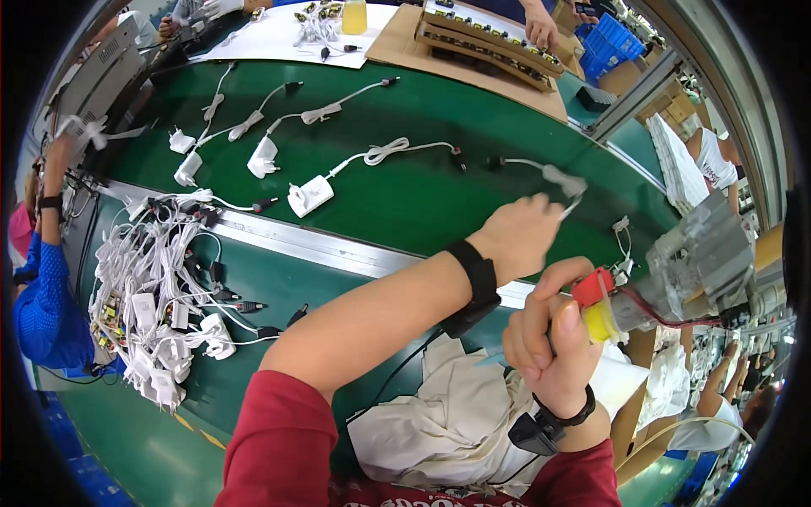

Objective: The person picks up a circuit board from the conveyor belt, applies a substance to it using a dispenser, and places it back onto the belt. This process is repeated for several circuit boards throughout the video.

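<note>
Over the dark green belt (405, 194), my left hand (525, 235) is closed, fingers curled, around a white cord (571, 206). The cord's tied bundle (564, 181) lies just beyond the fingers, slightly blurred, and ends in a black plug (495, 162). Whatever else sits under that hand is hidden. My right hand (553, 334) is raised nearer me, fingers bent in and closed. Its fingertips are beside a red block (593, 288) and a yellow collar (598, 323) on a grey machine part (701, 262). A thin light-blue tip (488, 360) shows by its lower fingers; what they grip is unclear.
White adapters (311, 196) with tied cords lie along the belt. A tangled heap of adapters (156, 296) is at the left, beyond a metal rail (287, 241). White cloth (448, 406) lies before me. Other people work around; a cardboard tray (490, 46) stands at the back.
</note>
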The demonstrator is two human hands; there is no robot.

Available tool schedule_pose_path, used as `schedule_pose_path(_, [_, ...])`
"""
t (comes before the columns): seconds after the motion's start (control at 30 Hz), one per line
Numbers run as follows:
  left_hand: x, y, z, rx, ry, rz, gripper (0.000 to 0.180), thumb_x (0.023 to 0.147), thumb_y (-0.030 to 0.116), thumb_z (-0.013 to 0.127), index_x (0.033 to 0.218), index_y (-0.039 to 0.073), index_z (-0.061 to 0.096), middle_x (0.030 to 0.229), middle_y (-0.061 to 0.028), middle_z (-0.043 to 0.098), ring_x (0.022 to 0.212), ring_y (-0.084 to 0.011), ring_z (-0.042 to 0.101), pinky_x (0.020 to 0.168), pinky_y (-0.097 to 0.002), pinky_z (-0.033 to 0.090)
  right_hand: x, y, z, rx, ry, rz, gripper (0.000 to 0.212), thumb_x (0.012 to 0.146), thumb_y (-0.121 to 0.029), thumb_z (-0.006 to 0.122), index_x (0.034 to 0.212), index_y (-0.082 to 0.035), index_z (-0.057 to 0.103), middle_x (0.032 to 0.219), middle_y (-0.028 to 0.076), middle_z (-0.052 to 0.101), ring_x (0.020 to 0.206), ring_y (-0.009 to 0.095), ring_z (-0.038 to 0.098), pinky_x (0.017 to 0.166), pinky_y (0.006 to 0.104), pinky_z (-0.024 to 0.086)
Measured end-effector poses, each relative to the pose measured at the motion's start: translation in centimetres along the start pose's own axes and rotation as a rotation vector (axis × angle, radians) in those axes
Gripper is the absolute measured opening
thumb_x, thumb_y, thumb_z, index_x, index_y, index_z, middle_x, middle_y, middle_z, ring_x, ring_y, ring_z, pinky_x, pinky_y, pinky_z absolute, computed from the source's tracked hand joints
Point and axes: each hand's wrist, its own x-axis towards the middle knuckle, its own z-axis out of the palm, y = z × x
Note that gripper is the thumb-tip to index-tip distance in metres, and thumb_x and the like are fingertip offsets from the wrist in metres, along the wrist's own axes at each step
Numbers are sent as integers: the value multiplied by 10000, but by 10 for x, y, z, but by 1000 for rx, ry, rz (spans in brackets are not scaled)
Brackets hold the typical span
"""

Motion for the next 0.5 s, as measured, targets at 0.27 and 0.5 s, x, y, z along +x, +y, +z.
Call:
schedule_pose_path(0.27, [-87, -40, -93, 545, 167, -235, 407, 673, 205, 735, 963, 42, 501, 928, -110, 538, 884, -263, 578, 647, -344, 511, -2, -8, 13, -134, 62, 21, 339, 931, -353, 505, 981, -44, 378, 472, -26, 321, 348, 54, 276, 338, 222, 227])
schedule_pose_path(0.5, [-140, -88, -145, 683, -143, -474, 294, 724, 196, 718, 917, 49, 553, 825, -86, 619, 719, -206, 613, 584, -316, 493, -2, 1, 16, -143, 17, -49, 319, 933, -325, 503, 978, -30, 389, 476, -28, 343, 350, 50, 283, 341, 220, 231])
